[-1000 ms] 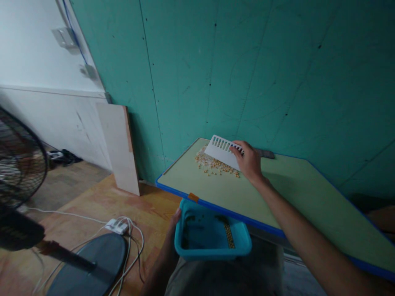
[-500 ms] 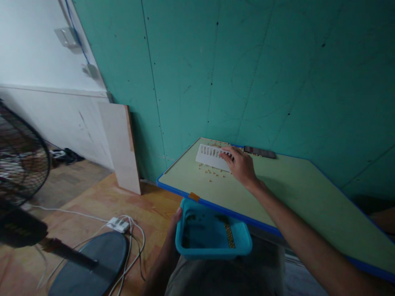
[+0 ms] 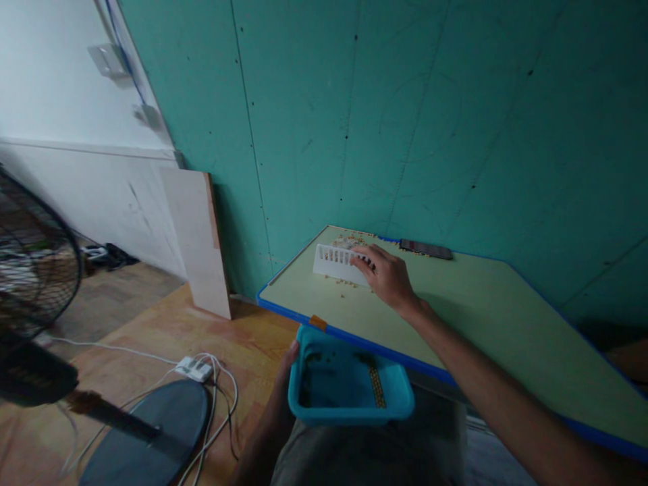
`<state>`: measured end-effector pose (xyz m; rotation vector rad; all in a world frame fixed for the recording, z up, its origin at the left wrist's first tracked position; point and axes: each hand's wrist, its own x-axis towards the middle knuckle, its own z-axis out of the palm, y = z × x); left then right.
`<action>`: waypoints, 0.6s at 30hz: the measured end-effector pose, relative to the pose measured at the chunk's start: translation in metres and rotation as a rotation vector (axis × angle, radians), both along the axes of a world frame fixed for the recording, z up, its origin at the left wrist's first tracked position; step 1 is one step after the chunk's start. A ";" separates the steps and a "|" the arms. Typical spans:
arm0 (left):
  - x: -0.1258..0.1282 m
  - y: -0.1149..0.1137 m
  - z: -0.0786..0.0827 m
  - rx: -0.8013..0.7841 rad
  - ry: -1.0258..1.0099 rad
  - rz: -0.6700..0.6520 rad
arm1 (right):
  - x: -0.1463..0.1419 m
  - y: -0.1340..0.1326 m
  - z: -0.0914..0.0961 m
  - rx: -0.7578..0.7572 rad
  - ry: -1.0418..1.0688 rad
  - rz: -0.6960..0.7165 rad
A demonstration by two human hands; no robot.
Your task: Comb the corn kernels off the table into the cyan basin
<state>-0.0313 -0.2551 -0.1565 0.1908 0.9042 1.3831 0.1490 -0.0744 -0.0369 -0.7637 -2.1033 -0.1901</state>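
A teal panelled wall (image 3: 405, 101) rises right behind the pale green rectangular table with a blue rim (image 3: 480, 317). Left of the table a black floor fan with a wire cage (image 3: 30, 270) stands on the wooden floor. A pale wooden board (image 3: 195, 236) leans on the wall just beside the table's left end.

Under the table's near edge, just below the rim, is a turquoise plastic basket (image 3: 349, 412). The left hand (image 3: 289, 354) holds its left side: the thumb is hooked over the rim and the other fingers are hidden beneath.

The right hand (image 3: 387, 277) reaches over the table's far left part, fingers curled closed on the right end of a white slotted plastic scraper (image 3: 334, 262), which stands on its long edge on the table top. A dark flat phone (image 3: 425, 249) lies at the table's back edge. Small yellow kernels (image 3: 347, 239) are scattered on the table behind and in front of the scraper.
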 end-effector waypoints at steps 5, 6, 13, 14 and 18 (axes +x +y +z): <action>0.001 -0.004 0.001 0.108 -0.010 0.016 | 0.001 -0.001 0.001 -0.058 0.048 0.036; 0.001 -0.004 0.001 0.112 -0.018 0.018 | 0.001 -0.001 0.001 -0.066 0.061 0.047; 0.000 0.004 -0.001 -0.041 -0.011 0.072 | 0.003 0.005 0.002 -0.157 0.182 0.101; 0.000 0.003 0.000 0.014 -0.003 0.045 | 0.003 0.006 0.002 -0.177 0.200 0.108; 0.000 -0.006 0.004 0.056 0.041 -0.029 | 0.001 0.011 0.000 -0.281 0.270 0.121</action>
